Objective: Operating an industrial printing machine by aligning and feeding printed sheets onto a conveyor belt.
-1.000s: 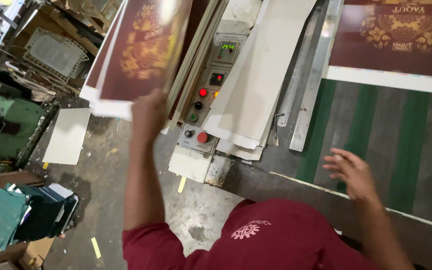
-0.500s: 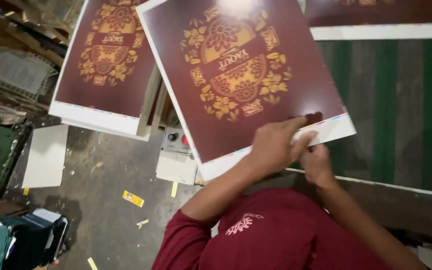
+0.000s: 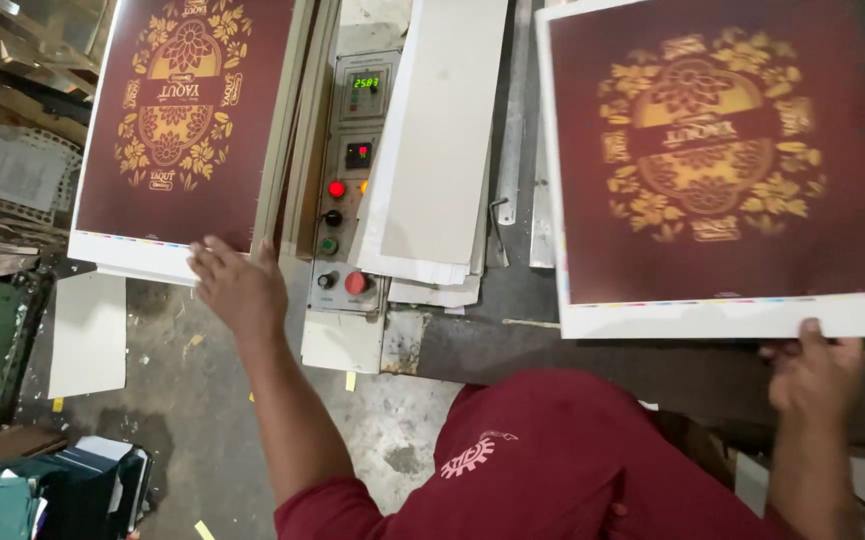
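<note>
A maroon printed sheet (image 3: 723,170) with a gold floral design and a white border is held up at the right; my right hand (image 3: 815,372) grips its lower white edge. A stack of the same maroon sheets (image 3: 188,120) lies at the upper left. My left hand (image 3: 238,285) is spread open, its fingers touching the near corner of that stack. My maroon shirt fills the bottom centre.
Between the stack and the held sheet stands a grey control panel (image 3: 348,180) with a green display and red buttons, next to a pile of plain white boards (image 3: 438,150). A loose white sheet (image 3: 90,335) lies on the concrete floor; dark bundles (image 3: 48,490) sit bottom left.
Both hands held one sheet in front of me half a second ago. Now the sheet has moved right in my right hand alone, and my left hand has gone back to the stack.
</note>
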